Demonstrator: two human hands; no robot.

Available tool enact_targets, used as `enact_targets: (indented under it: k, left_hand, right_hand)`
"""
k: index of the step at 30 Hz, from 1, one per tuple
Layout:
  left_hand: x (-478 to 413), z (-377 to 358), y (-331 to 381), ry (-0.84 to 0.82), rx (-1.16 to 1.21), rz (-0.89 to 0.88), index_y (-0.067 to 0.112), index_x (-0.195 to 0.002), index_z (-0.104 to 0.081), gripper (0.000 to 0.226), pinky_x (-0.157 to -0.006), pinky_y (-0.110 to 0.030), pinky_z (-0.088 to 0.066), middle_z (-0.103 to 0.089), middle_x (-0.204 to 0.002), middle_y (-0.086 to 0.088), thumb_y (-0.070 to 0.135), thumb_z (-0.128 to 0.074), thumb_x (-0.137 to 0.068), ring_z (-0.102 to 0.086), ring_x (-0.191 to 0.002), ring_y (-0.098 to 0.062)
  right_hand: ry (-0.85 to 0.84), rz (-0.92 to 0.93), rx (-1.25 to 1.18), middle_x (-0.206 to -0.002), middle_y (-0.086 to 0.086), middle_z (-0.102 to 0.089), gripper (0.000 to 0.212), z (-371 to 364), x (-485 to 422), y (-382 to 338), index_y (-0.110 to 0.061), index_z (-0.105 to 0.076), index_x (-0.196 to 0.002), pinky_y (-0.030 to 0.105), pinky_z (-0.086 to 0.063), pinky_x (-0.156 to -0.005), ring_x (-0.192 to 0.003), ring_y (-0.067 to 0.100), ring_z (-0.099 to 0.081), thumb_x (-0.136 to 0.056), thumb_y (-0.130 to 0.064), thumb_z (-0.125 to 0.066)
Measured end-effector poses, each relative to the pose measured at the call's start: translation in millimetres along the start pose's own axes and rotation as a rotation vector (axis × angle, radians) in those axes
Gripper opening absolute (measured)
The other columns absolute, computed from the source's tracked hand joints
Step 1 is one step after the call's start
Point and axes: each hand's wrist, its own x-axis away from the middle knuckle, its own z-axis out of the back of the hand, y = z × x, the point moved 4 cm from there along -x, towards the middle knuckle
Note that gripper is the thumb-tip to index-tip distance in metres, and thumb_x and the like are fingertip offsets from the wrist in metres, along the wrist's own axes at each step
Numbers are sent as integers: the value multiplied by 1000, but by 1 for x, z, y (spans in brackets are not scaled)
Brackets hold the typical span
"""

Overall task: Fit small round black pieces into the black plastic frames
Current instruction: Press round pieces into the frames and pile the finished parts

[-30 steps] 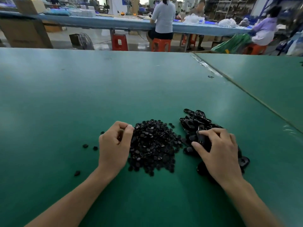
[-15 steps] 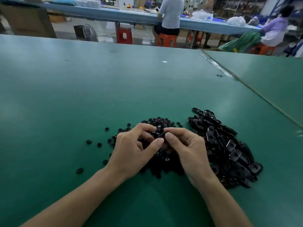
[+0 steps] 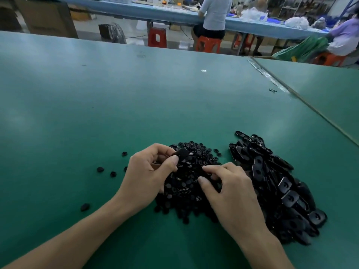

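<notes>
Hands at the round-piece pile (image 3: 186, 184) on a green desk (image 3: 97, 103).
Stray pieces (image 3: 100, 169) lie left of the pile; the left hand (image 3: 147, 175) pinches a black frame (image 3: 181, 153) above it; the right hand (image 3: 231, 195) rests bent fingers on it, grip unclear; the frame heap (image 3: 272, 181) lies just right; red stools (image 3: 157, 37) far behind.

Glossy black plastic frames (image 3: 287, 186) and round pieces (image 3: 186, 183) lie on a smooth, faintly sheened green table (image 3: 97, 105).

Green work table (image 3: 116, 94), second green table (image 3: 330, 98) abutting at right. Behind: long blue bench (image 3: 174, 15), red stool (image 3: 157, 37), orange stool (image 3: 207, 44), cardboard box (image 3: 46, 18), floor fan (image 3: 112, 33), pale floor.
</notes>
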Motion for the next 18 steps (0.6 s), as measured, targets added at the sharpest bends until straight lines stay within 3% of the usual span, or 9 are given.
enact_targets:
  k: [3, 9, 14, 18]
  left_hand:
    - [-1, 1, -2, -14, 16, 13, 22, -83, -68, 13, -36, -19, -41, -72, -69, -3, 13, -70, -92, -55, -39, -11]
    - [0, 0, -2, -67, 16, 13, 24, -80, -68, 16, -42, -26, -49, -72, -72, -5, 21, -66, -96, -64, -51, -30]
    - [0, -2, -3, -61, 93, 28, 14, -86, -67, 10, -45, -27, -53, -72, -74, -6, 11, -66, -95, -69, -63, -20]
    - [2, -4, -4, -87, 114, 22, 15, -93, -71, 10, -48, -28, -55, -72, -75, -4, 5, -69, -92, -71, -64, -18]
  right_hand:
    - [-12, -32, 44, -94, -16, -53, 34, -3, 1, 1, -28, -68, -126, 12, -34, -82, -98, 4, -47, -94, -39, -63]
    - [-16, -49, 5, -92, -14, -57, 13, -6, 1, 1, -25, -75, -103, 18, -42, -82, -95, 6, -53, -93, -30, -67]
    - [-8, -49, 6, -89, -17, -55, 6, -9, 0, 1, -27, -68, -91, 8, -36, -77, -91, 4, -47, -96, -28, -64]
    - [100, -12, -67, -85, -16, -57, 9, -6, 0, -1, -26, -61, -90, 17, -41, -75, -85, 8, -53, -98, -24, -59]
